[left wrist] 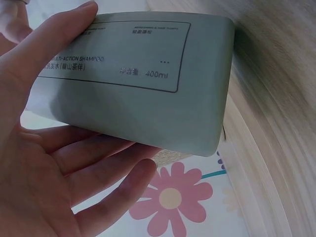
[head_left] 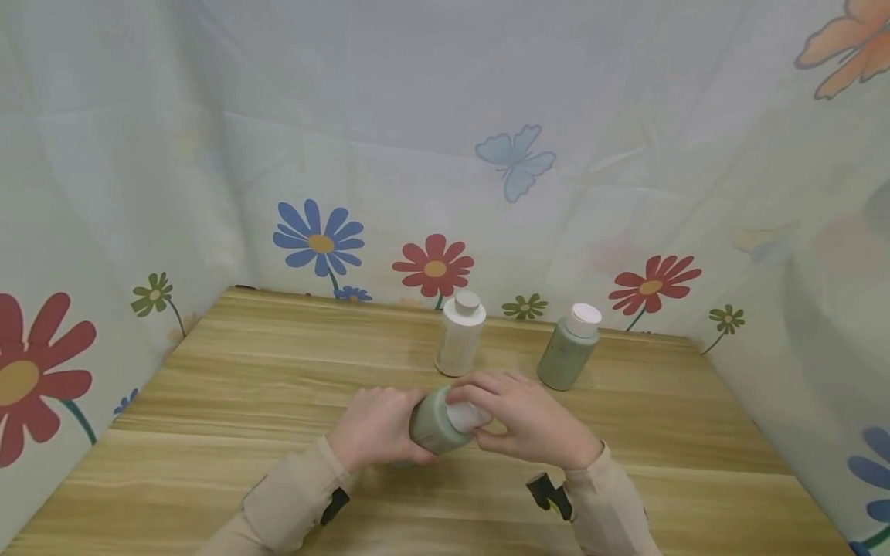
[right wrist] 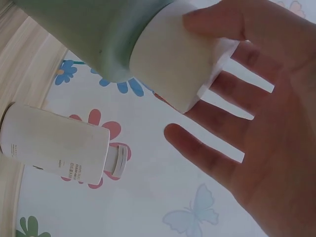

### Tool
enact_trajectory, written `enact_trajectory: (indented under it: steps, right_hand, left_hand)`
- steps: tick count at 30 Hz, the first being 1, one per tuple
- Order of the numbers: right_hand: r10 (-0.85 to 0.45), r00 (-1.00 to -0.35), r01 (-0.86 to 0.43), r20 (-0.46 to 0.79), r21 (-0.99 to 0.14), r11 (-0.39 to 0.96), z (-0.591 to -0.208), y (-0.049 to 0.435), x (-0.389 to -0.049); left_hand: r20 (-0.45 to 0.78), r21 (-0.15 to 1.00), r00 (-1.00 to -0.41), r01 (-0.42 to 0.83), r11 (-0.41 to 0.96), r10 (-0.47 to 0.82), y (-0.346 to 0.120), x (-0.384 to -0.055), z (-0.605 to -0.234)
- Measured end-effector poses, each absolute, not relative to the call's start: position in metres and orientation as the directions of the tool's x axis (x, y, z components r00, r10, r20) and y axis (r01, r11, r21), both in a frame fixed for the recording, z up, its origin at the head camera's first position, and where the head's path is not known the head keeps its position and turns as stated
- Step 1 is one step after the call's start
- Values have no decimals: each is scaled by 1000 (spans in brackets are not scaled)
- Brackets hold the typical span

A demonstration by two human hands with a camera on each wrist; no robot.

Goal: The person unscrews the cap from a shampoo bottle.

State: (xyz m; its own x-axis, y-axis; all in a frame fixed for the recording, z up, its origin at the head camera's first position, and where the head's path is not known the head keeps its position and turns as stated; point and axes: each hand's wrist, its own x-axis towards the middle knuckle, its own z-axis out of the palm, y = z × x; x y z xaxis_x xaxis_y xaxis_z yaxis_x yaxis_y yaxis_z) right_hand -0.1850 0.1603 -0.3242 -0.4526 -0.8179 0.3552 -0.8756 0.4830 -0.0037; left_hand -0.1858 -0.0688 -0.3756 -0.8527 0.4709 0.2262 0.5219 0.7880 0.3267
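Note:
A green shampoo bottle [head_left: 433, 423] with a white cap [head_left: 464, 415] is tilted over the front middle of the table, its cap end toward the right. My left hand [head_left: 381, 429] grips its body, thumb on the labelled face in the left wrist view, where the label on the shampoo bottle [left wrist: 143, 84] reads 400ml. With thumb and fingers my right hand [head_left: 523, 421] pinches the white cap, and the right wrist view shows the thumb on the side of that cap [right wrist: 170, 54].
Behind the hands stands a white bottle [head_left: 460, 340], upright on the wooden table [head_left: 278, 363]. To its right is a second green bottle [head_left: 568, 354] with a white cap. A flower-printed cloth [head_left: 389, 177] hangs along the table's back and sides.

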Motion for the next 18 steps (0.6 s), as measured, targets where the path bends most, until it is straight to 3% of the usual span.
enact_trajectory:
  steps: [4, 12, 18]
  right_hand:
    - [-826, -441, -885, 351, -16, 466, -324, 160, -184]
    - [-685, -666, -742, 295, -174, 647, -323, 155, -182]
    - [-680, -669, -736, 301, -140, 662, -326, 154, -181]
  left_hand:
    - [225, 323, -853, 521, 790, 471, -69, -185, -375]
    - [231, 317, -847, 530, 786, 478, -70, -184, -373]
    - [213, 332, -846, 534, 778, 489, -70, -183, -372]
